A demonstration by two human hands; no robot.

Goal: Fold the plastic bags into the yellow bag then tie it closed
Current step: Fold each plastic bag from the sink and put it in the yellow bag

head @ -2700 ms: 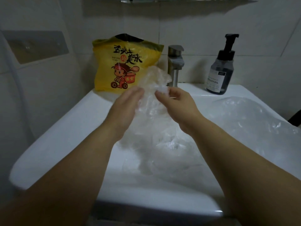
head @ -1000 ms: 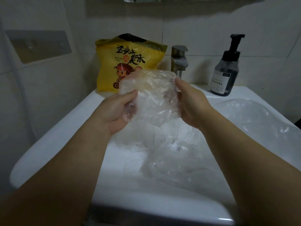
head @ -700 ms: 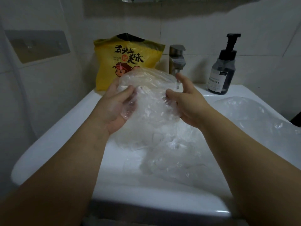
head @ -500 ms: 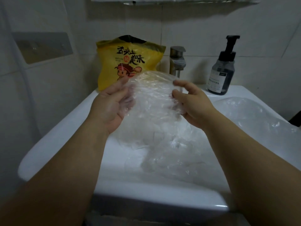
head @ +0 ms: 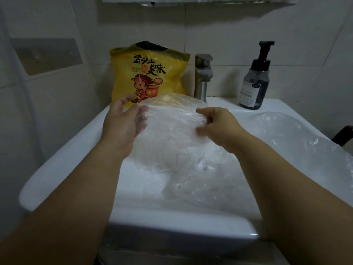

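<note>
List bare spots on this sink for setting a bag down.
Bare: the sink's left rim from the yellow bag forward, the front rim, and the ledge between faucet and soap pump bottle. Crowded: loose clear bags fill the basin and cover the right rim; the held clear bag hangs above.

Yellow bag (head: 149, 77): black print "舌尖上 美味". Pump bottle (head: 255, 87) label illegible.

yellow bag (head: 147, 77): upright at the far left of the sink (head: 66, 169), against the wall; crinkled, printed with black characters and a cartoon figure; mouth open and dark.
held bag (head: 172, 121): clear, crumpled, spread wide above the basin; left hand (head: 122, 125) and right hand (head: 219, 127) grip its two side edges.
basin bags (head: 200, 180): clear rumpled heap in the basin, below the held bag.
right bag (head: 298, 134): clear, puffed, lying on the right rim.
</note>
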